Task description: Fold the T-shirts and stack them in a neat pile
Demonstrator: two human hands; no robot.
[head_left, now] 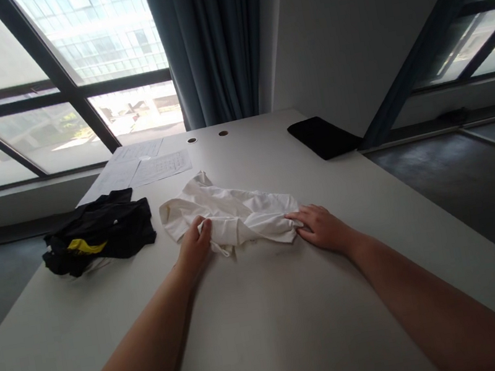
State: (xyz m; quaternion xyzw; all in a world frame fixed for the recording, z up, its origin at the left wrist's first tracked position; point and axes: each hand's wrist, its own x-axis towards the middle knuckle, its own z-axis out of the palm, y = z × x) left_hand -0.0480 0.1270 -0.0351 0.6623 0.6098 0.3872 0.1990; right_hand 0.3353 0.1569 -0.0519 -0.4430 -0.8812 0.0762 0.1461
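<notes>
Bare forearms (129, 361) were stretched across the pale bench (271, 332). The left hand (195, 248) was curled over the bunched white cotton shirt (237, 212), perhaps pinching it; the right hand (321, 229) lay open, fingertips pressed against the shirt's soft creased edge. A crumpled black-and-yellow garment (98, 234) was heaped left of the shirt.
</notes>
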